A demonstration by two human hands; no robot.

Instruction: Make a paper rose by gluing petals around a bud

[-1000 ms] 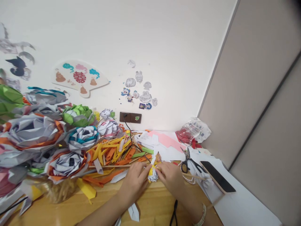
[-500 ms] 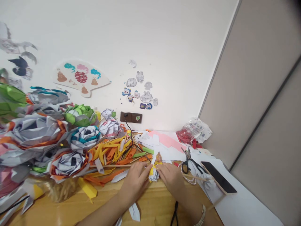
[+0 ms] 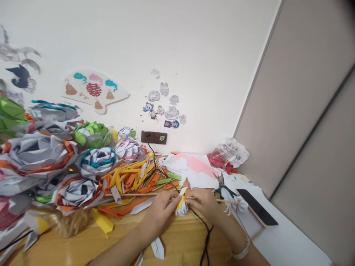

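Observation:
My left hand [image 3: 162, 207] is closed, with a small white paper strip [image 3: 183, 191] standing at its fingertips. Opposite it, my right hand [image 3: 203, 202] pinches a thin wooden stick [image 3: 229, 201], which runs out to the right and ends in crumpled white paper [image 3: 243, 204]. Between and just below the fingertips lies a yellow-and-white fringed paper piece [image 3: 181, 207] on the wooden table [image 3: 122, 244]. A brown pointed item [image 3: 186, 182] shows just beyond the hands; its kind is unclear. Black scissors [image 3: 222, 186] lie beyond my right hand.
Large folded paper flowers [image 3: 41, 153] crowd the left side. Orange and yellow paper strips [image 3: 133, 175] are heaped mid-table. A black cable [image 3: 206, 236] crosses below my right hand. On the right are a phone [image 3: 257, 207] and white sheets [image 3: 294, 240]; a plastic bag [image 3: 230, 153] sits behind.
My right hand has risen slightly and now grips the stick across the fringed piece. The white strip stands up at my left fingertips. More of the black cable shows.

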